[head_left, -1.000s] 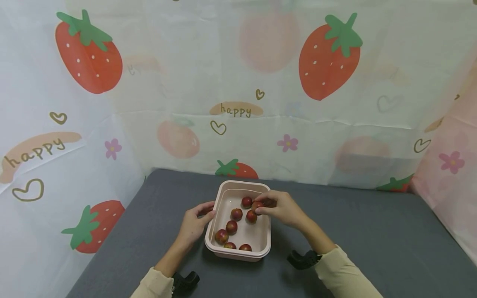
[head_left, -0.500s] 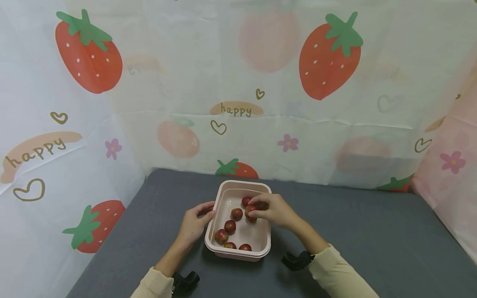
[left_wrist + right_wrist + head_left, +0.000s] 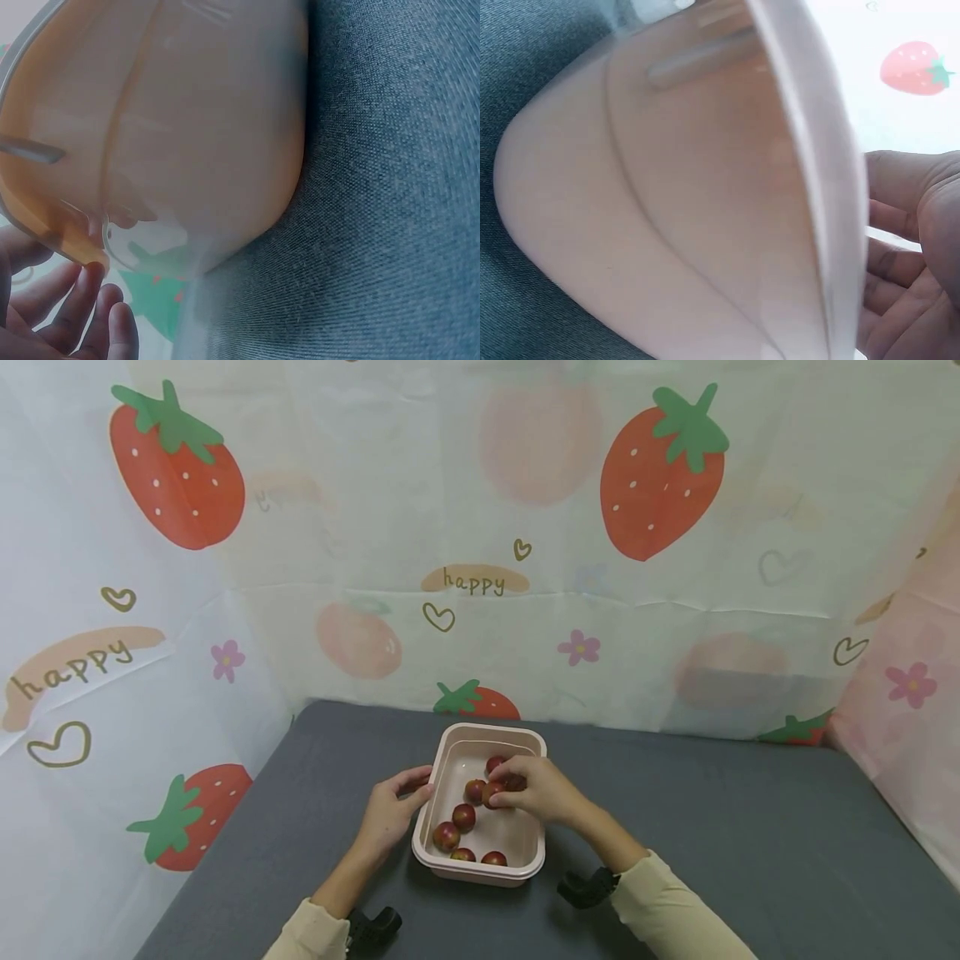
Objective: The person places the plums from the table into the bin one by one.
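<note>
A pale pink plastic tub (image 3: 542,843) stands on the table with several dark red plums in it, one of them a plum (image 3: 446,836) at its near left. My right hand (image 3: 546,792) reaches over the tub's right rim and pinches a plum (image 3: 492,795) between thumb and fingers, low inside. Right beside that one lies another plum (image 3: 475,791), and a further plum (image 3: 496,765) is partly behind the fingers. My left hand (image 3: 392,814) touches the tub's left rim with fingers extended; the left wrist view has its fingertips (image 3: 94,271) at the rim.
A dark grey cloth (image 3: 720,843) covers the table. Behind it hangs a white curtain (image 3: 480,643) printed with strawberries. Black wrist straps (image 3: 588,887) sit below beige sleeves (image 3: 675,910).
The right hand has moved left and a little nearer inside the tub, carrying the pinched plum to the middle plum. The left hand and the tub stay put.
</note>
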### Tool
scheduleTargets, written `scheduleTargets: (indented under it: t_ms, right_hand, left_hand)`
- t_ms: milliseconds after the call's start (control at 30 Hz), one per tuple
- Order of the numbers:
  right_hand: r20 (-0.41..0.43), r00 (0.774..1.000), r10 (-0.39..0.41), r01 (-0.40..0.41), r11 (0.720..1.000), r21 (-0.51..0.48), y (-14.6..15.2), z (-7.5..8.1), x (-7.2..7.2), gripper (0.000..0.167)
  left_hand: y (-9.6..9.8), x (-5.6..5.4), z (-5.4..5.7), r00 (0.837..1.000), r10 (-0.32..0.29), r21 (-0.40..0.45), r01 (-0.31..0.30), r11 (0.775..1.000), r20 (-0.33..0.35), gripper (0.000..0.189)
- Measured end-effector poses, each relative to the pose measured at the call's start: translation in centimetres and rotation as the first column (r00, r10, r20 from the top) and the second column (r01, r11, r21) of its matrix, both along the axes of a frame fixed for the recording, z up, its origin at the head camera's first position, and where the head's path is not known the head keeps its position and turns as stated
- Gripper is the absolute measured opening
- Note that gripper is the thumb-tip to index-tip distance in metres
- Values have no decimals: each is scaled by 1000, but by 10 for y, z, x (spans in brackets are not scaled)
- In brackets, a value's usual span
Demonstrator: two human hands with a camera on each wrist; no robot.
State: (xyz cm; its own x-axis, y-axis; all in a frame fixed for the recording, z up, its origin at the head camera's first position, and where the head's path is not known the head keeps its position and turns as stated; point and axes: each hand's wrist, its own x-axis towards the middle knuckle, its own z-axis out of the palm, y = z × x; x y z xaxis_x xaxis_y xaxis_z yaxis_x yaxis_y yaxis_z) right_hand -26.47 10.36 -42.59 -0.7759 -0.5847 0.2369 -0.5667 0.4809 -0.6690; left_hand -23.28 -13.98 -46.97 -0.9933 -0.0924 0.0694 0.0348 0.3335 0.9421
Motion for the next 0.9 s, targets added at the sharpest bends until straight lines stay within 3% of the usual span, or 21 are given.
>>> scheduleTargets:
  t_ms: [900]
  right_hand:
    - [-14, 1000, -17, 18, 997, 73, -8, -8, 5, 22]
  left_hand:
    - [1, 1, 2, 1000, 4, 5, -4, 1000, -1, 32]
